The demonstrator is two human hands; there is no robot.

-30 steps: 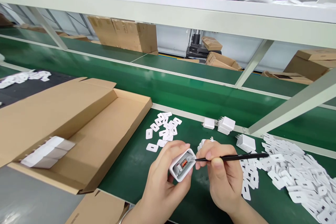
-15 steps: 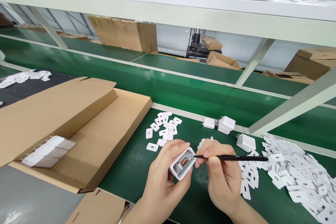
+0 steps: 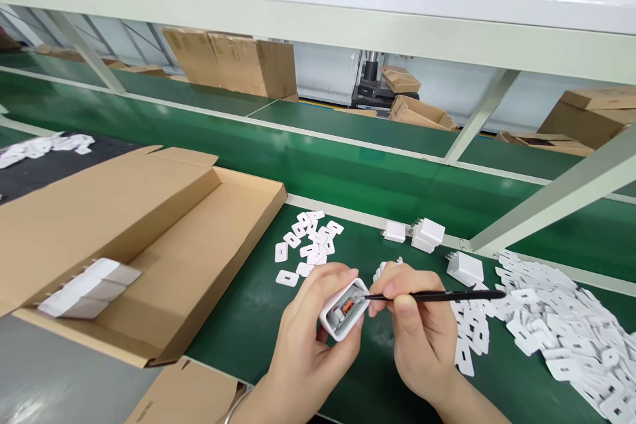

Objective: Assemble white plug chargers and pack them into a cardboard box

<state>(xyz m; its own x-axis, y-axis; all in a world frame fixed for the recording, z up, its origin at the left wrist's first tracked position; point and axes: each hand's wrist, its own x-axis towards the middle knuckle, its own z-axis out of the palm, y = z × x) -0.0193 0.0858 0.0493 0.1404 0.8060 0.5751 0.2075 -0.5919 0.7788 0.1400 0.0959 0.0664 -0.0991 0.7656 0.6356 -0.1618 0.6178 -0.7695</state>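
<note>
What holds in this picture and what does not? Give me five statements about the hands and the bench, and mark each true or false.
1. The left hand holds a white housing with its open end showing. True.
2. The right hand is bare of any tool. False: it grips a thin dark tool.
3. An orange part shows inside the housing. True.
4. The near cardboard box is shut. False: it is open, with white blocks inside.
5. The large pile of white plates lies to the right of the right hand. True.
</note>
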